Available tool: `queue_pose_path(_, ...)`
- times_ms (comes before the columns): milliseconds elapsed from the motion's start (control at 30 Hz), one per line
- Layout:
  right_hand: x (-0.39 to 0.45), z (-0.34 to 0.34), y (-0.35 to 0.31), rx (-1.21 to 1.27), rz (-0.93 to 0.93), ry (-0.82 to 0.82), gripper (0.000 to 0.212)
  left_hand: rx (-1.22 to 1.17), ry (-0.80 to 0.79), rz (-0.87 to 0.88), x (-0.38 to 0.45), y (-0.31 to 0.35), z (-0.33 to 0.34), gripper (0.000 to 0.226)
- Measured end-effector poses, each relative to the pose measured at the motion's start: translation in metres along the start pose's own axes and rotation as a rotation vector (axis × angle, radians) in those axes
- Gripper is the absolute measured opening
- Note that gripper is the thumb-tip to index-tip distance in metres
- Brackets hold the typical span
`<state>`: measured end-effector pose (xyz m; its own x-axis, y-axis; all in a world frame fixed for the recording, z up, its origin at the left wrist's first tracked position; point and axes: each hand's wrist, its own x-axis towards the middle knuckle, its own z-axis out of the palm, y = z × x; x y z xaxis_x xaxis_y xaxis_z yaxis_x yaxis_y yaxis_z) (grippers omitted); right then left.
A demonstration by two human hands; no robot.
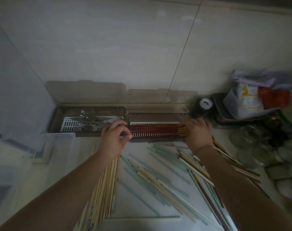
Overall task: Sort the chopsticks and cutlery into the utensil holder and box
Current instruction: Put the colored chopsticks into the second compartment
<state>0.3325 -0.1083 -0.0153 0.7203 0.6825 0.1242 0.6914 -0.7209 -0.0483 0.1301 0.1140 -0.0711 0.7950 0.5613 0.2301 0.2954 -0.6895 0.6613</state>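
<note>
On the far left of the tabletop (138,220) a clear tub (58,144) stands apart from the work. Behind it the left box (55,117) holds the cutlery (88,121), a shiny tangle on a white slotted tray. We judge these pieces stiff, heavier than the sticks and slick, best lifted by the handles.

Our left hand (113,139) sits at the seam between the two boxes, fingers curled with thumb meeting fingertips; whether that grip pinches a stick end we cannot tell. Below it the pale chopsticks (105,189) lie as a rough sheaf, partly under the forearm. They look like light, rigid wood or bamboo and should bundle easily if gathered near the middle.

The right box (156,140), lid up, carries the red chopsticks (155,129) in a neat row across its slotted tray, gold bands at the right end. They look lacquered, so probably slippery; squaring them up from both ends seems the safest hold.

On the tabletop nearer us the green chopsticks (158,154) are scattered, crossing cream and brown ones. Thin and prone to roll, we think.

Our right hand (197,132) curls over the banded ends, its grip closed on them. Jars and clutter crowd the far right.
</note>
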Motion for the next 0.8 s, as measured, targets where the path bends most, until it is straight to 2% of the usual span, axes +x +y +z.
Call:
queue_pose_path(233, 0.025, 0.020, -0.021, 0.176, -0.095, -0.245, 0.023, -0.011, 0.005, 0.014, 0.000, 0.001, -0.002, 0.011)
queue_pose_path(333, 0.025, 0.027, -0.019, 0.316, -0.048, -0.313, 0.023, -0.034, 0.010, 0.014, -0.001, 0.002, -0.001, 0.016)
queue_pose_path(400, 0.022, 0.024, -0.013, 0.367, -0.031, -0.261, 0.022, -0.044, 0.009, 0.016, -0.001, 0.002, -0.002, 0.016)
queue_pose_path(567, -0.009, 0.003, 0.016, 0.458, 0.039, 0.132, 0.016, -0.038, 0.006, 0.015, -0.001, 0.002, -0.002, 0.011)
queue_pose_path(633, -0.033, 0.002, 0.030, 0.483, 0.085, 0.239, 0.012, -0.037, 0.005, 0.013, 0.000, 0.001, -0.001, 0.012)
queue_pose_path(700, -0.064, 0.005, 0.042, 0.477, 0.109, 0.290, 0.012, -0.034, 0.009, 0.021, 0.000, 0.000, -0.001, 0.012)
queue_pose_path(800, -0.109, 0.016, 0.055, 0.482, 0.163, 0.262, 0.013, -0.028, 0.005, 0.027, 0.000, -0.001, -0.001, 0.012)
